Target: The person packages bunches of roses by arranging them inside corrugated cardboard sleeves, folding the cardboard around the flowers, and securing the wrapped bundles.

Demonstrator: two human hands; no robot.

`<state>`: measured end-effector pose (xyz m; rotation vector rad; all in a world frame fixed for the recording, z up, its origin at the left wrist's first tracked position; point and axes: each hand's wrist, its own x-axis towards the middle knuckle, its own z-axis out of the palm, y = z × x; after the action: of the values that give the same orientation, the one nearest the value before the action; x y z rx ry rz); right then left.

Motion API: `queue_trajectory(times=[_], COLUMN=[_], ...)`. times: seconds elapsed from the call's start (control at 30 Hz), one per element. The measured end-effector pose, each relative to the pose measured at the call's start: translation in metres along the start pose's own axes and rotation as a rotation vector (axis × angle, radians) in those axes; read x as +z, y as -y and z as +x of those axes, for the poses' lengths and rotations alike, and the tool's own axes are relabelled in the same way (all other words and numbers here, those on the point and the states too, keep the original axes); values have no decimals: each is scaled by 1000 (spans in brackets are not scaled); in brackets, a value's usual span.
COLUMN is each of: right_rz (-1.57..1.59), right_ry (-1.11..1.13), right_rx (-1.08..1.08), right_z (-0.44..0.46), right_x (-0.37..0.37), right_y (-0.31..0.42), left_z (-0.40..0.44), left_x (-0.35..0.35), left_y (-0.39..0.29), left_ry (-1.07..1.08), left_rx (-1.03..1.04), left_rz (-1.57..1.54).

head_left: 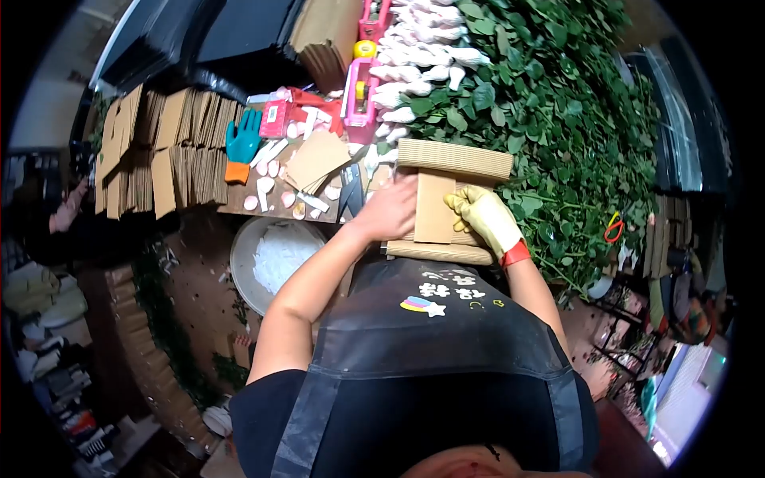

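A tan cardboard strip (433, 209) lies upright across a sheet of corrugated cardboard (455, 160), whose far and near ends (438, 252) curl up. My bare left hand (390, 209) grips the strip's left edge, its fingertips partly hidden there. At the right edge, my right hand (482, 219), in a pale yellow glove with a red cuff, has its fingers curled closed on the strip. Just left of the cardboard are a dark pair of scissors or cutter (351, 193) and a few loose cardboard squares (317, 162).
Leafy green stems (542, 119) with white-wrapped heads (414, 60) pile up at the right. Pink tape dispensers (362, 103), a teal glove (243, 137) and stacked cardboard (187, 151) stand left. A white bucket (243, 275) sits below the table edge. Red-handled scissors (613, 229) lie right.
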<state>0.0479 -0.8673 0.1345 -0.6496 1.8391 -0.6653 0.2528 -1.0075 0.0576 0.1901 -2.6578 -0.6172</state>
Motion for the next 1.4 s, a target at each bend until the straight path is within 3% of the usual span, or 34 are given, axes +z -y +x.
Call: queue_trajectory(times=[0.13, 0.27, 0.33, 0.4, 0.47, 0.5, 0.53, 0.6, 0.67, 0.73, 0.77, 0.83, 0.97, 1.13, 1.2, 1.27, 1.3, 1.33, 1.4], right_rz=[-424, -538, -592, -697, -544, -251, -113, 120, -373, -889, -800, -908, -635, -558, -813, -774, -827, -878, -904], right_ry=[-134, -137, -99, -239, -29, -15, -79, -523, -1042, -1262, -1147, -901, -1053, -696, -383, -372, -324, -277, -281], right_rx=[-69, -159, -163, -352, -173, -87, -115, -432, -684, -459, -437, -290, -880, -1343, -1037, -885, -756, -628, -590], right_z=[-20, -22, -18, -11, -39, -47, -40, -24, 14, 71, 112, 97, 41, -56, -79, -107, -104, -96, -97], right_x=[1, 2, -3, 0, -27, -36, -50, -79, -124, -165, -175, -180, -177, -130, -115, -110, -109, -107, -104], right_y=[30, 29, 32, 15, 57, 65, 64, 57, 43, 17, -21, -13, 26, 56, 22, 3, -17, -42, -70], left_z=[-19, 19, 12, 7, 11, 12, 11, 10, 12, 10, 10, 10, 5, -2, -17, -25, -17, -9, -7], left_x=[-31, -62, -39, -32, -37, -38, -37, -37, -39, -36, -37, -39, -37, -42, -30, -24, -33, -38, -41], left_y=[-2, -35, -37, -37, -41, -44, -45, -48, -50, -50, -50, -48, -47, -40, -23, -16, -21, -32, -35], left_ry=[-278, -177, -7, -26, 13, 24, 28, 26, 27, 45, 51, 66, 112, 205, 257, 256, 209, 162, 117], left_rx=[-87, 98, 2, -59, -40, -68, -97, -120, -111, -123, -102, -89, -132, -201, -188, -226, -124, -260, -282], left_rz=[35, -84, -103, -111, -53, -59, -64, -65, -46, -29, -7, 13, -18, -177, -129, -92, -57, -229, -286])
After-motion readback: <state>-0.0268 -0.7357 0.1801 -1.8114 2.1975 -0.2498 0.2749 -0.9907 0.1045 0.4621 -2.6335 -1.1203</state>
